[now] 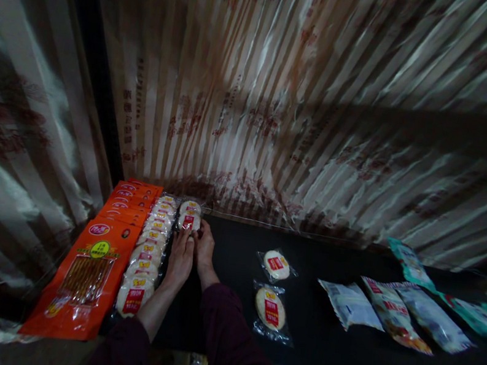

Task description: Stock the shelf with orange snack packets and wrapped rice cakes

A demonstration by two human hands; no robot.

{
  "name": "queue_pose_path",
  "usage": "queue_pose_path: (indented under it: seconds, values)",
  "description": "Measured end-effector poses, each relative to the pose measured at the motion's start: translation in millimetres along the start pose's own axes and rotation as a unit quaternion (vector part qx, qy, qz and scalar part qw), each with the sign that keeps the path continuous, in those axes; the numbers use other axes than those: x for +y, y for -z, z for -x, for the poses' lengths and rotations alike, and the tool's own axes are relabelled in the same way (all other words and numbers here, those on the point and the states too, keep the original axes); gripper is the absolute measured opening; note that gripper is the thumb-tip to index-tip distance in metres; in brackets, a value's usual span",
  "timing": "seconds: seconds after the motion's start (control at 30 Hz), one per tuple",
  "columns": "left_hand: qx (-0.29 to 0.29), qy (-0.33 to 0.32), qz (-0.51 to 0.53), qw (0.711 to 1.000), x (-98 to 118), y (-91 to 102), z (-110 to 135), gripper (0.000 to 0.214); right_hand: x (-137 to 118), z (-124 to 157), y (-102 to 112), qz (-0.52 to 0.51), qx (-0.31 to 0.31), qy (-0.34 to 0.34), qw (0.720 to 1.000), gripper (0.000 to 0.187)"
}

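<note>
Both of my hands meet at the front end of a short row of clear-wrapped round white crackers, toward the back of the black shelf. The nearest wrapped cracker [189, 222] has a red label. My left hand [180, 257] grips its near edge, while my right hand [205, 247] pinches its right side; part of the grip is hidden behind the fingers. Just left of my left hand runs a longer overlapping row of the same wrapped crackers [133, 296]. Two more lie apart to the right, a far packet [276, 264] and a near packet [270, 309].
Overlapping orange snack bags [86, 274] line the left end of the black shelf [219, 328]. On the right lie a white bag [351, 305], a red-and-white bag [396, 314] and green bags [410, 263]. Striped printed sheeting [254, 116] hangs behind. Other packages sit below the front edge.
</note>
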State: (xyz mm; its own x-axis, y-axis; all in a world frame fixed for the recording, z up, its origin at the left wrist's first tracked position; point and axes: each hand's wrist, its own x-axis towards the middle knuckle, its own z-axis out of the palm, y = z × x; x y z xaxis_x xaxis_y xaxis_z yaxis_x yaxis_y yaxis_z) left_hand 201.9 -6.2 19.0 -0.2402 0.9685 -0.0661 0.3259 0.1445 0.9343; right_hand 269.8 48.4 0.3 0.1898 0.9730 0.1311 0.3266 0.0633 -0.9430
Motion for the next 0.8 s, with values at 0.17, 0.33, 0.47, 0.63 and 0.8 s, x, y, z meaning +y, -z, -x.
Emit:
queue_pose_path:
  seconds: [0.17,0.33,0.47,0.63,0.8]
  values:
    - [0.0,-0.006,0.01,1.0,-5,-1.4,-4,0.047,-5,2,-2,0.047,0.001,-0.01,0.999,0.041]
    - [-0.008,-0.005,0.028,1.0,-7,1.0,-8,0.048,-11,5,-2,0.176,-0.001,0.006,0.984,0.05]
    - [-0.005,-0.005,0.041,0.999,-10,-0.1,-9,0.048,-15,5,0,0.249,-0.009,0.015,0.968,0.052]
    - [-0.005,-0.01,0.036,0.999,-12,-4.4,-10,0.049,-19,2,3,0.266,-0.022,0.014,0.964,0.052]
    - [-0.01,-0.022,0.035,0.999,-11,-2.6,-10,0.048,-19,-2,3,0.263,-0.025,0.012,0.964,0.054]
